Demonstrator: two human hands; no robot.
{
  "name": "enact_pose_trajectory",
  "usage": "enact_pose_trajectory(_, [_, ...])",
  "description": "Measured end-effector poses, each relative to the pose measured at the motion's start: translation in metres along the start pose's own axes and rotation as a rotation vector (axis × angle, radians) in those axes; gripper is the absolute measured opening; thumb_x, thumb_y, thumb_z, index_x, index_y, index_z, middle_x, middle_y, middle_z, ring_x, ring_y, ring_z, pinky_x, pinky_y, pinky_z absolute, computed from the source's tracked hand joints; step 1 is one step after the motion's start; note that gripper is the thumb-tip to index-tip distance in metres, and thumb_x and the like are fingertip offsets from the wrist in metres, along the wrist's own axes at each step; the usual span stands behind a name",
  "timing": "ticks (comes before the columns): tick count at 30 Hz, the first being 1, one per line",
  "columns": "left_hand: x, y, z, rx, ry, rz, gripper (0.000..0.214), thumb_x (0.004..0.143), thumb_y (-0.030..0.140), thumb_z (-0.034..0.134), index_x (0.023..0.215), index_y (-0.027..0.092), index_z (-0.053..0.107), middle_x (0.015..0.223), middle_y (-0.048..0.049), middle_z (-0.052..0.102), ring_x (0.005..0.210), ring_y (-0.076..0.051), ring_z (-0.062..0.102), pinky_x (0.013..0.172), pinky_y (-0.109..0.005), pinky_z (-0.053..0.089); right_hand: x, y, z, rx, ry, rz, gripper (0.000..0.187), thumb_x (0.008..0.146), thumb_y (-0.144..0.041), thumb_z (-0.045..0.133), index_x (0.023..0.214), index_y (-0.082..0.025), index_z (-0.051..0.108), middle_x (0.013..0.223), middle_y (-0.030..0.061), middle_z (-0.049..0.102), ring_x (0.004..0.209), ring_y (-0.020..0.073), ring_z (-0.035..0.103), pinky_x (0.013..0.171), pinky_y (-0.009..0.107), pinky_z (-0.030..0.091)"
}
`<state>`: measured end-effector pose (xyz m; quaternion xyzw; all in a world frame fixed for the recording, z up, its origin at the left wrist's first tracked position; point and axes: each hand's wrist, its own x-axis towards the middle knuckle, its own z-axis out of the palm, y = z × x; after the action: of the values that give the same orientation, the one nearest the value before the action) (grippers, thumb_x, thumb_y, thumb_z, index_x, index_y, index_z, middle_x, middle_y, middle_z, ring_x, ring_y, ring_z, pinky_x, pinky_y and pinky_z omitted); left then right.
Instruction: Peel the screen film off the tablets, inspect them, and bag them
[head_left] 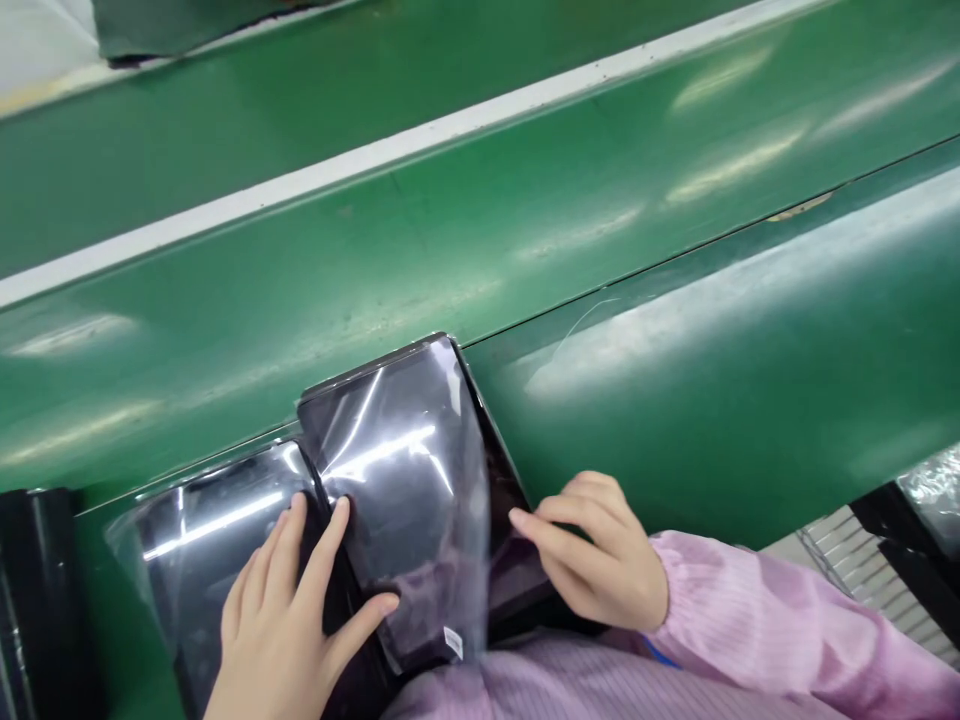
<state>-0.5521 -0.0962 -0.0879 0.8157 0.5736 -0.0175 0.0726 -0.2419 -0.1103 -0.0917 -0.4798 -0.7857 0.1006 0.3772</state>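
Right up close, the left hand (289,625) is spread, fingers pressing across the join between a dark rectangular slab sealed in glossy clear plastic film (397,470) and a second film-wrapped dark slab (210,540). The right hand (600,560), out of a ribbed pink sleeve (750,610), curls around the first slab's black edge. Both slabs sit on the near side of a smooth green conveyor belt (675,330).
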Motion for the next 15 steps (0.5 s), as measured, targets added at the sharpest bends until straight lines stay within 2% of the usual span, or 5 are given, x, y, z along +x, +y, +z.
enact_pose_trajectory(2, [-0.001, -0.002, 0.0, 0.007, -0.008, 0.004, 0.079, 0.093, 0.068, 0.039, 0.161, 0.037, 0.013, 0.164, -0.0155, 0.028, 0.13, -0.047, 0.049, 0.095, -0.063, 0.046, -0.014, 0.014, -0.005, -0.082, -0.017, -0.024, 0.032, 0.084, -0.004, 0.054, 0.111, -0.012, 0.07, 0.084, 0.0046, 0.061, 0.081, 0.0187, 0.052, 0.076, 0.037, 0.045])
enact_pose_trajectory(6, [-0.001, -0.005, 0.0, 0.018, -0.023, 0.022, 0.079, 0.093, 0.068, 0.038, 0.161, 0.037, 0.011, 0.166, -0.0158, 0.024, 0.13, -0.049, 0.049, 0.091, -0.065, 0.047, -0.027, 0.036, -0.006, -0.048, -0.104, -0.092, 0.04, 0.084, -0.008, 0.046, 0.114, -0.021, 0.07, 0.091, 0.0043, 0.054, 0.083, 0.0194, 0.048, 0.078, 0.039, 0.042])
enact_pose_trajectory(10, [0.0, -0.005, -0.002, 0.02, -0.041, 0.029, 0.079, 0.094, 0.065, 0.039, 0.161, 0.037, 0.008, 0.167, -0.0163, 0.021, 0.13, -0.051, 0.049, 0.092, -0.067, 0.046, -0.019, 0.054, -0.003, -0.008, -0.167, -0.102, 0.055, 0.082, 0.003, 0.043, 0.114, -0.032, 0.07, 0.093, 0.0014, 0.051, 0.08, 0.016, 0.046, 0.082, 0.037, 0.04])
enact_pose_trajectory(15, [0.0, -0.003, -0.003, 0.003, -0.042, 0.017, 0.078, 0.095, 0.06, 0.043, 0.161, 0.037, 0.008, 0.167, -0.015, 0.019, 0.134, -0.051, 0.046, 0.096, -0.07, 0.044, 0.008, 0.069, 0.015, 0.085, -0.223, -0.147, 0.061, 0.083, 0.005, 0.041, 0.116, -0.036, 0.072, 0.096, 0.0025, 0.049, 0.08, 0.0154, 0.043, 0.083, 0.035, 0.04])
